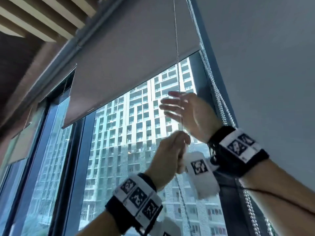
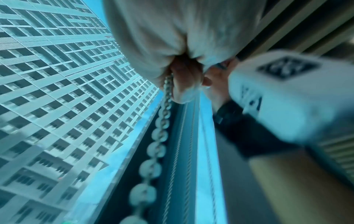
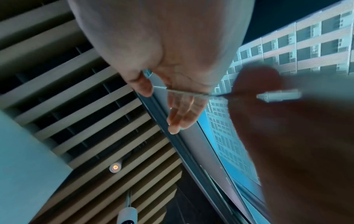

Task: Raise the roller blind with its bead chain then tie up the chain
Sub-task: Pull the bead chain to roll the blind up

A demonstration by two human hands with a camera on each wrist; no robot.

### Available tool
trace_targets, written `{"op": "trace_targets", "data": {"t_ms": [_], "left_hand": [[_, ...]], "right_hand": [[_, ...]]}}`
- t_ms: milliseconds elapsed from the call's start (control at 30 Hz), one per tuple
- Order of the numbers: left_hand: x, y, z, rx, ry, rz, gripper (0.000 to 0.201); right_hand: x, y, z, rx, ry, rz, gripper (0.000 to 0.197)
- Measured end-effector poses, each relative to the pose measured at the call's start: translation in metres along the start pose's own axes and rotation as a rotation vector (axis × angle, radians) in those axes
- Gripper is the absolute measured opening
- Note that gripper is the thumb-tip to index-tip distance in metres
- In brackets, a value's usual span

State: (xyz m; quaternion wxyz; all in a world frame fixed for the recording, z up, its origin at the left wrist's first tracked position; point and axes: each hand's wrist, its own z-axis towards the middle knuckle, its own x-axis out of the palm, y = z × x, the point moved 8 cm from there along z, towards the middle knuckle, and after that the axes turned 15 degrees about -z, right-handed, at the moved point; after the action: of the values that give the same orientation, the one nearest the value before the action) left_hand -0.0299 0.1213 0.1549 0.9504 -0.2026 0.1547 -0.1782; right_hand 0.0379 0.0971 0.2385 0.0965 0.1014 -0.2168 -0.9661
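Observation:
A grey roller blind (image 1: 122, 62) hangs partly raised over the window. Its bead chain (image 1: 177, 53) runs taut from the top down to my hands. My left hand (image 1: 172, 154) grips the chain in a fist, and the chain (image 2: 161, 124) hangs on below it. Just above, my right hand (image 1: 180, 106) is spread with straight fingers beside the chain; the chain (image 3: 184, 92) crosses in front of its palm (image 3: 182, 72). The far strand of the chain (image 1: 219, 99) runs down along the window frame by the wall.
A grey wall (image 1: 264, 57) stands close on the right. Dark window frames (image 1: 73, 159) divide the glass, with a high-rise building (image 1: 136, 125) outside. A slatted wooden ceiling (image 1: 34, 17) is overhead with a spot lamp (image 3: 115, 167). Another blind (image 1: 20, 142) hangs at the left.

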Motion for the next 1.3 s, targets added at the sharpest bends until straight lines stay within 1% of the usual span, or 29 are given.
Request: {"op": "trace_targets", "data": {"t_ms": [67, 133, 200, 233, 267, 300, 333, 400, 467, 533, 600, 633, 700, 767, 833, 900, 967, 1000, 1033, 1100, 1133, 1200, 1233, 1300], "left_hand": [[-0.002, 0.027, -0.018, -0.132, 0.049, -0.022, 0.032], [-0.009, 0.043, -0.029, -0.258, 0.096, -0.038, 0.032], [-0.016, 0.043, -0.03, -0.325, 0.147, -0.072, 0.032], [-0.02, 0.038, -0.026, -0.343, 0.158, -0.115, 0.029], [-0.025, 0.031, -0.021, -0.344, 0.152, -0.166, 0.024], [-0.031, 0.022, -0.013, -0.318, 0.135, -0.204, 0.02], [-0.037, 0.013, -0.005, -0.277, 0.099, -0.232, 0.021], [-0.048, -0.006, 0.013, -0.175, 0.021, -0.215, 0.024], [-0.051, -0.024, 0.027, -0.105, -0.021, -0.147, 0.033], [-0.049, -0.038, 0.039, -0.086, -0.03, -0.189, 0.046], [-0.044, -0.046, 0.045, -0.105, -0.034, -0.317, 0.048], [-0.043, -0.047, 0.046, -0.109, -0.051, -0.362, 0.044], [-0.047, -0.044, 0.047, -0.09, -0.114, -0.366, 0.032], [-0.051, -0.038, 0.043, -0.052, -0.143, -0.328, 0.031], [-0.051, -0.036, 0.039, -0.045, -0.158, -0.34, 0.034], [-0.041, -0.036, 0.032, -0.046, -0.132, -0.339, 0.034], [-0.032, -0.03, 0.024, -0.05, -0.112, -0.279, 0.033], [-0.028, -0.025, 0.019, -0.061, -0.104, -0.252, 0.033], [-0.026, -0.021, 0.016, -0.073, -0.096, -0.232, 0.032], [-0.02, -0.017, 0.013, -0.088, -0.074, -0.189, 0.033], [-0.018, -0.018, 0.013, -0.091, -0.066, -0.181, 0.035], [-0.011, -0.018, 0.011, -0.108, -0.031, -0.199, 0.032], [-0.009, -0.015, 0.009, -0.127, -0.001, -0.223, 0.03], [-0.009, -0.01, 0.005, -0.183, 0.069, -0.248, 0.026]], "right_hand": [[0.001, 0.004, 0.011, 0.042, -0.073, -0.009, 0.025], [-0.001, -0.002, 0.014, 0.045, -0.159, -0.15, 0.029], [0.002, -0.008, 0.011, 0.0, -0.2, -0.234, 0.031], [0.006, -0.009, 0.008, -0.022, -0.194, -0.244, 0.032], [0.01, -0.012, 0.006, -0.034, -0.182, -0.256, 0.032], [0.015, -0.013, 0.003, -0.04, -0.17, -0.27, 0.033], [0.019, -0.016, 0.0, -0.046, -0.155, -0.289, 0.033], [0.028, -0.022, -0.01, -0.058, -0.114, -0.321, 0.034], [0.035, -0.034, -0.026, -0.045, -0.059, -0.38, 0.035], [0.044, -0.052, -0.045, -0.02, 0.007, -0.448, 0.036], [0.056, -0.072, -0.063, 0.012, 0.079, -0.466, 0.036], [0.061, -0.082, -0.069, 0.033, 0.115, -0.457, 0.036], [0.063, -0.098, -0.075, 0.084, 0.202, -0.409, 0.036], [0.059, -0.103, -0.072, 0.122, 0.303, -0.323, 0.032], [0.053, -0.094, -0.061, 0.144, 0.338, -0.191, 0.024], [0.044, -0.073, -0.041, 0.117, 0.295, -0.079, 0.023], [0.033, -0.041, -0.017, 0.05, 0.219, -0.066, 0.028], [0.027, -0.025, -0.005, 0.016, 0.162, -0.07, 0.029], [0.021, -0.01, 0.006, 0.003, 0.092, -0.047, 0.026], [0.014, 0.007, 0.019, 0.035, -0.037, 0.057, 0.023], [0.013, 0.013, 0.021, 0.031, -0.09, 0.065, 0.025], [0.01, 0.017, 0.022, -0.019, -0.172, -0.024, 0.029], [0.01, 0.02, 0.019, -0.044, -0.183, -0.086, 0.031], [0.011, 0.019, 0.003, -0.085, -0.161, -0.195, 0.03]]}}
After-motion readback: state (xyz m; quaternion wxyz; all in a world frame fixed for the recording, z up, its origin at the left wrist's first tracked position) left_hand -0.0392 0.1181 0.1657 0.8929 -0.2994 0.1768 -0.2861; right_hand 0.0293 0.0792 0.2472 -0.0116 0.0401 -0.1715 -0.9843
